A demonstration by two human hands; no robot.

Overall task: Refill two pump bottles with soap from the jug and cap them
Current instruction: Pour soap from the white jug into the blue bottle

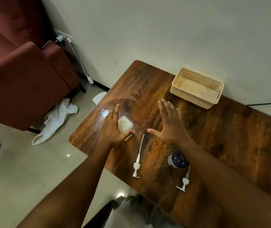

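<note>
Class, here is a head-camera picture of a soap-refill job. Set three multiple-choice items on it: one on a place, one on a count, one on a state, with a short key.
1. Where is the basket?
A. By the wall at the table's far edge
B. On the floor
C. On the chair

2. How many pump heads lie loose on the table?
A. One
B. Two
C. Four

3. How are both hands?
A. Gripping bottles
B. Fists
C. Open, fingers straight

Key: 1 A, it sits against the wall. 2 B, one pump head and another. 3 C, left hand and right hand spread above the table.
</note>
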